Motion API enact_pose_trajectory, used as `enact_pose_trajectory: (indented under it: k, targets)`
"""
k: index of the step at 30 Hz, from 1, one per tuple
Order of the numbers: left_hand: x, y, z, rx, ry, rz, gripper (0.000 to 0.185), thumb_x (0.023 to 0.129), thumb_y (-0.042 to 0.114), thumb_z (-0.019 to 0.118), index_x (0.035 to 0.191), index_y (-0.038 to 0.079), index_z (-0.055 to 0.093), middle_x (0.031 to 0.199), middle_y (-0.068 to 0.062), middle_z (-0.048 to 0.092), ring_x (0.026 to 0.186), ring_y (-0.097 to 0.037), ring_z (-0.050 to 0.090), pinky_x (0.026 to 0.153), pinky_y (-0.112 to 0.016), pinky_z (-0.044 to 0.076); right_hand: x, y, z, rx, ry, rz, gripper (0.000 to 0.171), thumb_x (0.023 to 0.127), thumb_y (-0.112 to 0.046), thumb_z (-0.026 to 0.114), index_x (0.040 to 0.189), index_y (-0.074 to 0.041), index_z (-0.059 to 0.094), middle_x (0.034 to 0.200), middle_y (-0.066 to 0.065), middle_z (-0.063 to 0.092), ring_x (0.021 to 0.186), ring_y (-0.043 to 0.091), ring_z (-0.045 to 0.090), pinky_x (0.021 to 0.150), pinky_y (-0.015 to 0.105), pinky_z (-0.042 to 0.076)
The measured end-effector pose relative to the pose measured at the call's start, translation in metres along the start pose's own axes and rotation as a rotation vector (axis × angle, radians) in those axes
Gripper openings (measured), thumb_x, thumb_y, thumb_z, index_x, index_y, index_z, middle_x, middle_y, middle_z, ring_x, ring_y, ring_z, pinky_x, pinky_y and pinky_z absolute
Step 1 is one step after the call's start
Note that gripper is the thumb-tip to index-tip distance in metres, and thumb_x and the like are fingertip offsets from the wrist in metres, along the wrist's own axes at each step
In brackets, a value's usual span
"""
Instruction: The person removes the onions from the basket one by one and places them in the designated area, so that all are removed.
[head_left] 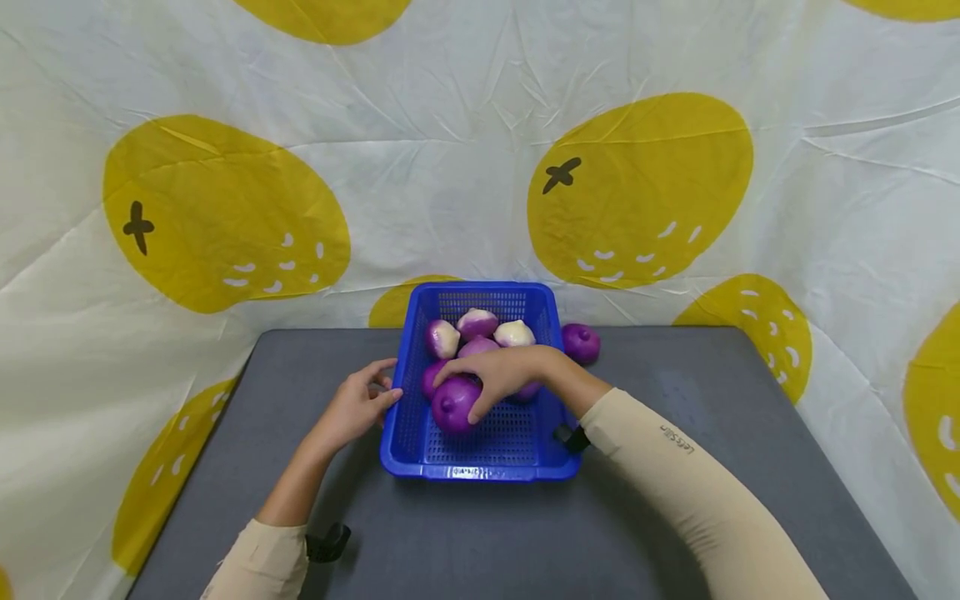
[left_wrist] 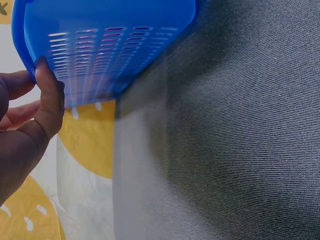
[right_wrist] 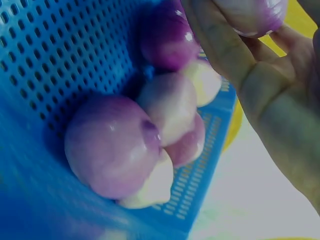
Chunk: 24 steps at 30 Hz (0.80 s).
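Observation:
My right hand (head_left: 498, 371) reaches into the blue basket (head_left: 480, 472), thumb and fingers around a purple turnip (head_left: 455, 406) near the basket's front left. In the right wrist view, that turnip (right_wrist: 257, 15) shows at the top edge against the fingers. My left hand (head_left: 360, 406) holds the basket's left rim, fingertips at the rim and outer wall in the left wrist view. Other turnips lie in the basket: a purple-and-white one (head_left: 442, 339), one with its white end up (head_left: 515, 333), and several more, partly hidden by the right hand.
One purple turnip (head_left: 581, 343) lies on the grey table (head_left: 465, 542) outside the basket, by its back right side. A white cloth (head_left: 442, 208) with yellow fruit prints hangs behind and beside the table.

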<state>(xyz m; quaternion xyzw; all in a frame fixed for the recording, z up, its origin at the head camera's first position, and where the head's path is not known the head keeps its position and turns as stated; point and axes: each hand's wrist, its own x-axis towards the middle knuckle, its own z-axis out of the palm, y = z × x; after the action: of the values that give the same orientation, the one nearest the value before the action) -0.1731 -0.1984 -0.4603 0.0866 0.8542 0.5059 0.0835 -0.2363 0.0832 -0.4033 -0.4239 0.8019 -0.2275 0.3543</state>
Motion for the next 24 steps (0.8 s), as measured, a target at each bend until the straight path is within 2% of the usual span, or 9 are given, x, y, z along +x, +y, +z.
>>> enact_pose_trajectory:
  k: [4,10,18,22,24]
  targets:
    - [0.001,-0.001,0.0,-0.008,0.002,0.001,0.054,0.101,0.005,0.065,0.15,-0.004,0.045,0.103,-0.021,0.059,0.073,-0.02,0.068,0.064,-0.055,0.063,-0.014,0.003,-0.008,0.038,0.064,-0.038,0.07,0.089,-0.03,0.081,0.15,-0.022,0.049,0.149,0.002,0.05,0.133,0.023,0.051,0.111,0.042,0.05]
    - [0.001,0.001,0.0,-0.014,0.006,0.007,0.054,0.1,0.004,0.065,0.15,-0.005,0.046,0.102,-0.021,0.058,0.071,-0.02,0.067,0.063,-0.057,0.062,-0.036,0.008,-0.017,0.086,0.178,0.008,0.071,0.089,-0.037,0.081,0.151,-0.027,0.048,0.146,0.003,0.052,0.129,0.025,0.054,0.106,0.045,0.053]
    - [0.0,0.003,0.0,-0.003,0.009,-0.005,0.054,0.1,0.004,0.066,0.149,-0.005,0.046,0.102,-0.02,0.058,0.071,-0.02,0.066,0.064,-0.057,0.062,-0.06,0.018,-0.025,0.172,0.316,-0.028,0.074,0.088,-0.03,0.083,0.152,-0.023,0.047,0.15,0.005,0.049,0.128,0.027,0.057,0.104,0.045,0.055]
    - [0.001,0.004,0.0,-0.002,0.006,-0.011,0.054,0.1,0.005,0.066,0.15,-0.004,0.045,0.103,-0.021,0.058,0.072,-0.02,0.067,0.064,-0.056,0.063,-0.075,0.024,-0.027,0.225,0.385,-0.043,0.074,0.088,-0.027,0.083,0.152,-0.024,0.046,0.15,0.005,0.048,0.126,0.029,0.06,0.104,0.049,0.056]
    - [0.001,0.004,-0.001,0.004,0.004,-0.015,0.055,0.1,0.006,0.066,0.15,-0.004,0.045,0.104,-0.021,0.058,0.073,-0.021,0.067,0.063,-0.051,0.063,-0.082,0.028,-0.028,0.244,0.423,-0.048,0.075,0.088,-0.025,0.083,0.152,-0.021,0.044,0.151,0.007,0.047,0.127,0.032,0.06,0.106,0.053,0.054]
